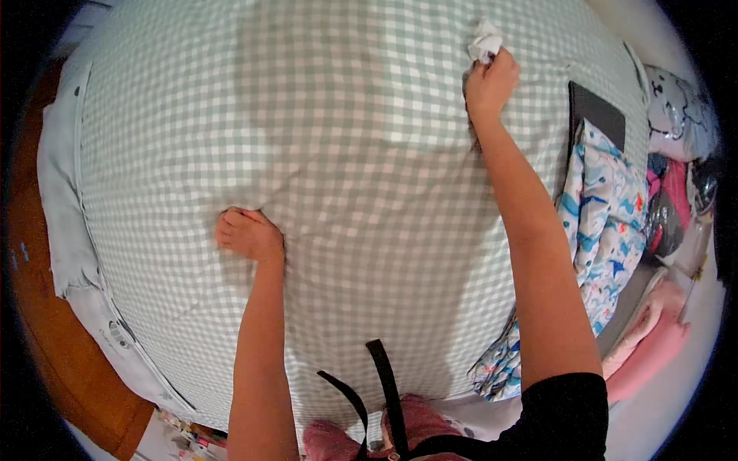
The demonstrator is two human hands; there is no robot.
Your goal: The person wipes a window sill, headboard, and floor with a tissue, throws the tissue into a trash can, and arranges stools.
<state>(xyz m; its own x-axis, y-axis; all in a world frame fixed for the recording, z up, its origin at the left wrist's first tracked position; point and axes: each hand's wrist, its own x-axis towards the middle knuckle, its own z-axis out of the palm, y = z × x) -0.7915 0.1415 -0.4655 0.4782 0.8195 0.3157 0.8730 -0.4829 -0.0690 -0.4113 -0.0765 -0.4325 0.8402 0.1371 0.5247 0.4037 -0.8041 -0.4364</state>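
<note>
A green-and-white checked bed sheet spreads under both of my arms, with soft wrinkles in its middle. My left hand rests on the sheet at left of centre, its fingers curled into a fist; nothing shows in it. Farther off at the upper right, my right hand is closed on a crumpled white tissue, which sticks out beyond the fingers. The tissue is just above or against the sheet; I cannot tell which.
A folded cloth with a blue-and-orange print lies at the right, partly over a dark flat panel. Beyond are a pink blanket and bagged items. Brown wood flooring borders the left. Black straps dangle near my knees.
</note>
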